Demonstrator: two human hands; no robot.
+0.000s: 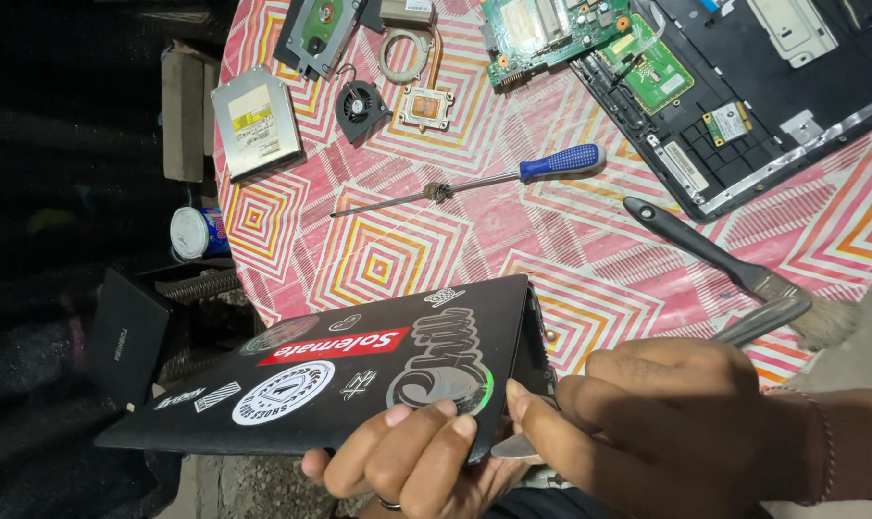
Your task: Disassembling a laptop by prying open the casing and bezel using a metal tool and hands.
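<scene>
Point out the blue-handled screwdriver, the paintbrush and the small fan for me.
screwdriver (561, 161), head view, on its blue handle.
paintbrush (691, 240), head view, on its black handle.
fan (361, 104), head view, on its round hub.

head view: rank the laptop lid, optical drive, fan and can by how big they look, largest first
1. laptop lid, though it is nearest the camera
2. optical drive
3. fan and can look alike; the can is partly hidden, so unranked

- Laptop lid (340, 380): flat black panel covered with stickers, tilted, overhanging the near table edge; gripped at its lower edge, hinge corner pointing toward the table.
- Metal tool (758, 322): slim, silver-grey, flat-bladed; handle projects up-right, tip (513, 447) set against the lid's lower corner edge.
</scene>
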